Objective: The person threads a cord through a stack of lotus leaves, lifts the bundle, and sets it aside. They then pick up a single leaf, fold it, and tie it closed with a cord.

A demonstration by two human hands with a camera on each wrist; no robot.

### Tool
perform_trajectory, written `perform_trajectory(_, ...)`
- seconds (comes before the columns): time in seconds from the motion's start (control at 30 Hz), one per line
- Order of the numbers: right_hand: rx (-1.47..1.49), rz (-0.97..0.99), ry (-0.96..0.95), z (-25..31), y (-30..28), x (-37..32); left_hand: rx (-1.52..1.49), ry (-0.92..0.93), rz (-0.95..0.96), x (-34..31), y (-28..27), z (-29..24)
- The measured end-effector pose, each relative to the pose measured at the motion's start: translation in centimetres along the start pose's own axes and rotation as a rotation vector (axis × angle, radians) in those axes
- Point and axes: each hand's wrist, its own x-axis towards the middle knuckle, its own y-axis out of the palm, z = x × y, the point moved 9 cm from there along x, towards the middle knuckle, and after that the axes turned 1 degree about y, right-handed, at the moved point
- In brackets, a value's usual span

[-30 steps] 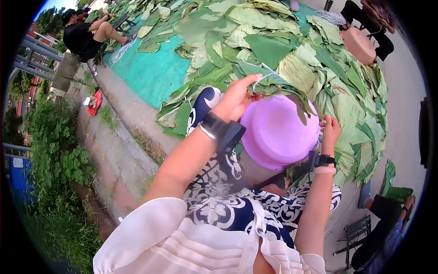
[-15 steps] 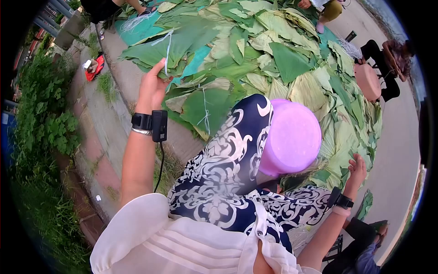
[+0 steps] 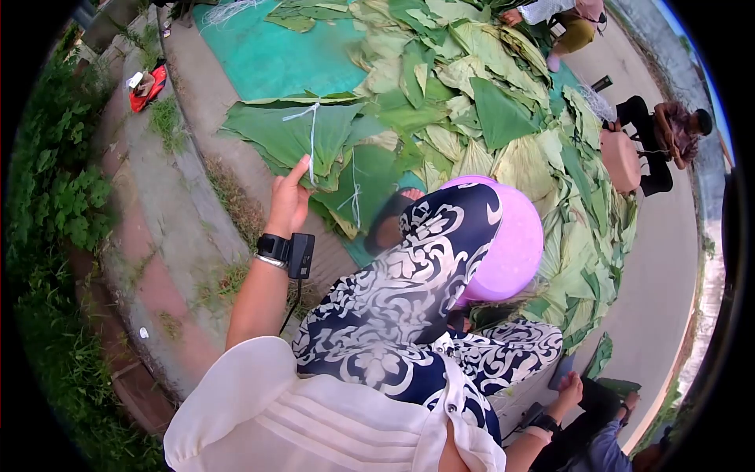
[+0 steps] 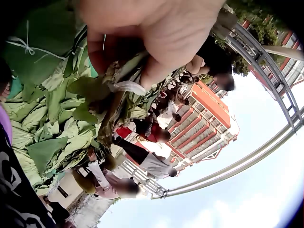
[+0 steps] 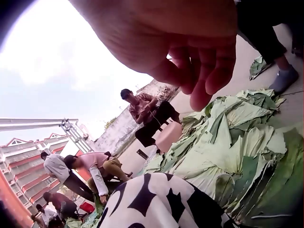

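My left hand (image 3: 291, 197) grips the near corner of a folded leaf bundle (image 3: 295, 130), tied with white string (image 3: 312, 149). In the left wrist view, thumb and fingers (image 4: 153, 73) pinch the bundle's layered edge (image 4: 111, 114) beside the string. This bundle overlaps a second tied leaf bundle (image 3: 370, 177) lying on the ground by my foot. Out to the right, beyond my knee, my right hand (image 3: 568, 393) holds nothing; its fingers (image 5: 221, 71) hang loosely bent in the right wrist view. Partly behind my other knee stands an upturned purple basin (image 3: 515, 244).
A wide heap of large leaves (image 3: 472, 71) covers the green sheet (image 3: 275, 55) ahead. Several people sit around it, one beside a pink basin (image 3: 620, 161). On the left kerb lies a red bag (image 3: 149, 90), with weeds (image 3: 71, 189) beyond.
The tied bundle has travelled from above the purple basin to the left, over the other bundle. My right hand has drawn away from the basin, down to the right.
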Motion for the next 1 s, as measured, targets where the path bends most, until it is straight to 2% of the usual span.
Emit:
perform_trajectory(0.07, -0.043, -0.039, 0.096, -3.0, -0.8, -1.9, 0.031, -0.067, 0.012, -1.0, -1.3, 2.7)
perform_trajectory(0.17, -0.047, -0.016, 0.224, -7.2, -0.9, -4.2, 0.085, -0.225, -0.045, 0.4, -7.3, 10.2)
perform_trajectory(0.27, 0.016, -0.017, 0.306, -8.8, -0.4, -5.8, 0.135, -0.444, -0.229, 1.3, -14.5, 18.6)
perform_trajectory(0.37, 0.0, 0.052, 0.274, -7.8, -0.2, -6.6, 0.203, -0.528, -0.293, 0.8, -17.0, 22.7)
perform_trajectory(0.5, 0.0, 0.064, 0.262, -6.5, 0.1, -6.9, 0.205, -0.572, -0.228, 0.3, -16.1, 24.0)
perform_trajectory(0.7, -0.04, 0.08, 0.272, -7.5, 1.4, -6.8, 0.164, -0.399, -0.191, 0.0, -12.6, 20.9)
perform_trajectory(0.83, -0.042, 0.107, 0.304, -7.6, 2.5, -7.1, 0.165, -0.473, -0.175, -0.3, -14.3, 23.3)
perform_trajectory(0.93, -0.016, 0.102, 0.307, -7.7, 2.5, -7.6, 0.311, -0.626, -0.291, -1.1, -16.7, 24.6)
perform_trajectory(1.0, 0.034, 0.09, 0.288, -8.3, 2.2, -7.6, 0.297, -0.67, -0.311, -0.8, -18.5, 26.0)
